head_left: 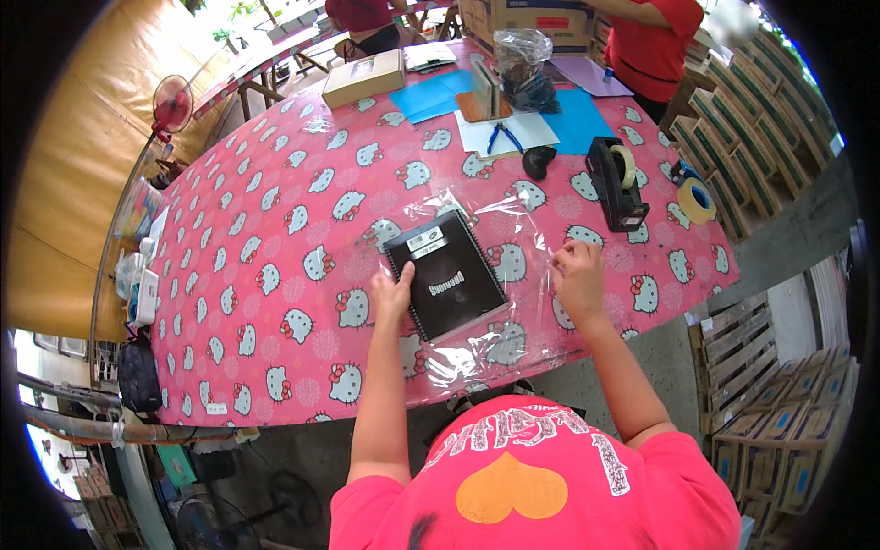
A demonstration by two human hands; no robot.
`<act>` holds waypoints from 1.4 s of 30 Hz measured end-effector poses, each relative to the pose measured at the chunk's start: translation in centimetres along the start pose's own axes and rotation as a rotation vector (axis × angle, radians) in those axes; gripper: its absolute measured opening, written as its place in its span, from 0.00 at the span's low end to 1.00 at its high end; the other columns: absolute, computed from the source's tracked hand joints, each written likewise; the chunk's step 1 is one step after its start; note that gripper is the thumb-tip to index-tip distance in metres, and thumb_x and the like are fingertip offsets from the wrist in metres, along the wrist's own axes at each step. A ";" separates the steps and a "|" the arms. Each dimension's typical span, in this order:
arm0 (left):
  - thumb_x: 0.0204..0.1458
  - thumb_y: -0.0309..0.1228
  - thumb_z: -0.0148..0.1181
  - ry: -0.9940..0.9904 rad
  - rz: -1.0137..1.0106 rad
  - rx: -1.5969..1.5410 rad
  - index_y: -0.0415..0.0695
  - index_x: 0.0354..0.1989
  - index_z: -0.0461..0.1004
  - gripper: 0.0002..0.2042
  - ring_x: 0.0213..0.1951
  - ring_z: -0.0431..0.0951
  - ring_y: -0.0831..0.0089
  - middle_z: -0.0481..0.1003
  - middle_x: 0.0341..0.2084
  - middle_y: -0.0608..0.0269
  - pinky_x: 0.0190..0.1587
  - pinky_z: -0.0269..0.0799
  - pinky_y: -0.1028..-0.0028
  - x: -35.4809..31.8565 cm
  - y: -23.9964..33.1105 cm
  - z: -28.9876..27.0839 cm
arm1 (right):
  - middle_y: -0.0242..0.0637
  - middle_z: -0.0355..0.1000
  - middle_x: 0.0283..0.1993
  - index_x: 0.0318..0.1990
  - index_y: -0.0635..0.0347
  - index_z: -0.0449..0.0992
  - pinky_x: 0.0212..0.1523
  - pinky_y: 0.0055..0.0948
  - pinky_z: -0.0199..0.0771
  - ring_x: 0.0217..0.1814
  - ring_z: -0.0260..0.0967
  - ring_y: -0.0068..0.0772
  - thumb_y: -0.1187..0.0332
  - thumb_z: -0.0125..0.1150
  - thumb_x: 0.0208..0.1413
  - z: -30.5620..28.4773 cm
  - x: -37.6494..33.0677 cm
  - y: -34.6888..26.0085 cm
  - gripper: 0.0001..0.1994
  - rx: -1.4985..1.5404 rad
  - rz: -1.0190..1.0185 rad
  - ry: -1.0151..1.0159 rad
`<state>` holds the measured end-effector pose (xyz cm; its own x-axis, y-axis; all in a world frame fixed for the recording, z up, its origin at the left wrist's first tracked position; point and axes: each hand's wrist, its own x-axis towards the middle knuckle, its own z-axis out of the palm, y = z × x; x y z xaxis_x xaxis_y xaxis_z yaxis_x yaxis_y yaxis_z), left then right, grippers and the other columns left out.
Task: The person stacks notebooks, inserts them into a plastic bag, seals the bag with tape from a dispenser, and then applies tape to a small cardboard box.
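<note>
A black spiral notebook (456, 291) with a white label near its top lies tilted on the pink table in front of me. Wire binding shows along its edges; whether it is one notebook or a pair I cannot tell. Clear plastic film (536, 316) spreads around the notebook and shines in creases to its right. My left hand (392, 293) grips the notebook's left edge, thumb on top, the other fingers mostly hidden. At the film's right side, my right hand (579, 280) is closed in a pinch on the plastic edge.
Beyond the notebook sit a black tape dispenser (616, 183), tape rolls (696, 201), blue pliers (504, 137), a dark rounded object (539, 162), blue sheets (581, 124) and a cardboard box (365, 79). Two people stand at the far side. Stacked cartons (779, 440) line the right.
</note>
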<state>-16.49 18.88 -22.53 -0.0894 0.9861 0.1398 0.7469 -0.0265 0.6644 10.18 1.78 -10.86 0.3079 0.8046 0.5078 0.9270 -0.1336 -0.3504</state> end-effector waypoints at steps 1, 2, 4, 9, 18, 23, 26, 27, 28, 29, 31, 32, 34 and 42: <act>0.48 0.49 0.56 -0.238 -0.043 -0.214 0.25 0.52 0.61 0.35 0.51 0.68 0.54 0.69 0.46 0.45 0.54 0.61 0.61 0.7 -1.0 -0.1 | 0.41 0.69 0.28 0.27 0.60 0.72 0.36 0.39 0.67 0.35 0.68 0.44 0.73 0.57 0.40 0.0 0.3 -1.5 0.04 -0.043 -0.088 0.034; 0.49 0.48 0.55 -0.479 -0.075 -0.431 0.25 0.55 0.59 0.36 0.53 0.66 0.52 0.67 0.49 0.43 0.55 0.59 0.61 1.2 -1.0 -0.5 | 0.40 0.70 0.28 0.27 0.59 0.72 0.35 0.38 0.67 0.36 0.68 0.43 0.73 0.56 0.41 1.0 0.3 -2.9 0.04 0.009 -0.133 -0.057; 0.50 0.48 0.54 -0.449 -0.174 -0.475 0.29 0.61 0.47 0.40 0.62 0.53 0.50 0.56 0.58 0.40 0.62 0.48 0.61 0.6 0.0 -0.7 | 0.38 0.71 0.28 0.27 0.58 0.73 0.35 0.35 0.67 0.36 0.68 0.40 0.73 0.53 0.42 2.8 0.1 -7.1 0.04 0.071 -0.219 -0.228; 0.35 0.60 0.64 -0.257 -0.156 -0.287 0.32 0.65 0.34 0.59 0.66 0.42 0.51 0.44 0.64 0.38 0.65 0.40 0.62 -3.2 5.9 -3.0 | 0.32 0.69 0.29 0.25 0.55 0.73 0.41 0.32 0.64 0.41 0.65 0.33 0.72 0.53 0.42 5.2 -2.0 -11.6 0.03 -0.070 -0.402 -0.374; 0.24 0.57 0.72 -0.224 -0.164 -0.374 0.31 0.64 0.31 0.67 0.66 0.42 0.50 0.42 0.63 0.35 0.65 0.44 0.63 -4.0 7.1 -3.8 | 0.34 0.70 0.38 0.30 0.55 0.76 0.56 0.57 0.52 0.51 0.62 0.37 0.71 0.57 0.42 6.2 -2.6 -10.4 0.05 -0.002 -0.409 -0.473; 0.23 0.52 0.74 -0.286 -0.049 -0.045 0.32 0.64 0.32 0.66 0.65 0.46 0.49 0.45 0.62 0.35 0.64 0.48 0.64 -4.6 7.9 -4.0 | 0.37 0.69 0.46 0.34 0.55 0.75 0.55 0.67 0.49 0.56 0.59 0.41 0.64 0.61 0.44 5.2 -2.6 -9.5 0.10 0.297 -0.272 -0.572; 0.23 0.50 0.75 -0.273 -0.103 -0.081 0.32 0.64 0.32 0.65 0.64 0.49 0.50 0.47 0.62 0.37 0.63 0.50 0.64 -4.8 7.2 -4.3 | 0.42 0.67 0.51 0.42 0.57 0.74 0.54 0.55 0.58 0.58 0.57 0.44 0.58 0.63 0.45 3.1 -0.1 -5.5 0.17 0.280 0.167 -0.546; 0.23 0.49 0.75 -0.220 -0.093 -0.063 0.32 0.64 0.33 0.65 0.63 0.51 0.50 0.49 0.61 0.38 0.63 0.52 0.64 -5.0 6.2 -4.2 | 0.44 0.67 0.52 0.44 0.57 0.73 0.54 0.49 0.61 0.58 0.58 0.45 0.57 0.63 0.45 3.0 1.6 -2.6 0.20 0.257 0.357 -0.635; 0.23 0.49 0.75 -0.238 -0.091 -0.070 0.32 0.64 0.33 0.65 0.63 0.52 0.50 0.49 0.61 0.38 0.62 0.52 0.64 -5.0 6.7 -4.2 | 0.44 0.68 0.50 0.45 0.58 0.73 0.52 0.44 0.62 0.56 0.60 0.45 0.55 0.63 0.45 3.9 1.0 1.9 0.22 0.051 0.318 -0.389; 0.23 0.49 0.76 -0.256 -0.085 -0.072 0.33 0.64 0.33 0.65 0.63 0.52 0.50 0.49 0.61 0.38 0.62 0.53 0.64 -4.9 7.2 -4.3 | 0.45 0.69 0.48 0.47 0.58 0.73 0.51 0.40 0.64 0.54 0.62 0.45 0.53 0.63 0.44 5.3 0.6 5.0 0.24 -0.145 0.277 -0.139; 0.22 0.49 0.76 -0.240 -0.072 -0.054 0.33 0.64 0.34 0.65 0.61 0.55 0.49 0.51 0.60 0.37 0.61 0.55 0.63 -4.8 6.6 -4.1 | 0.45 0.70 0.47 0.47 0.59 0.73 0.51 0.40 0.63 0.52 0.63 0.47 0.52 0.63 0.44 6.8 3.8 2.6 0.26 0.113 0.085 -0.154; 0.22 0.49 0.76 -0.245 -0.075 -0.055 0.32 0.64 0.34 0.65 0.61 0.55 0.48 0.51 0.60 0.37 0.61 0.55 0.63 -4.8 6.6 -4.3 | 0.45 0.71 0.46 0.47 0.59 0.73 0.52 0.40 0.63 0.52 0.64 0.47 0.51 0.64 0.44 7.6 5.7 0.9 0.26 0.241 -0.002 -0.158; 0.22 0.49 0.76 -0.251 -0.070 -0.051 0.32 0.64 0.34 0.65 0.60 0.57 0.48 0.52 0.59 0.36 0.60 0.56 0.63 -4.8 7.2 -4.5 | 0.45 0.73 0.42 0.42 0.61 0.76 0.48 0.39 0.66 0.46 0.68 0.46 0.55 0.67 0.40 13.6 9.0 -1.3 0.23 0.225 -0.018 -0.002; 0.26 0.47 0.75 -0.342 -0.087 -0.163 0.33 0.64 0.29 0.64 0.62 0.52 0.48 0.47 0.61 0.37 0.62 0.53 0.63 -4.6 6.6 -4.4 | 0.47 0.74 0.32 0.33 0.64 0.75 0.36 0.36 0.69 0.35 0.73 0.43 0.65 0.60 0.46 19.6 18.1 -2.8 0.11 0.690 0.208 0.015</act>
<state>-14.05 13.45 -15.59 0.0978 0.9827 -0.1572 0.6293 0.0614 0.7747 8.97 28.05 -16.15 0.4712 0.7935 0.3853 0.5035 0.1167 -0.8561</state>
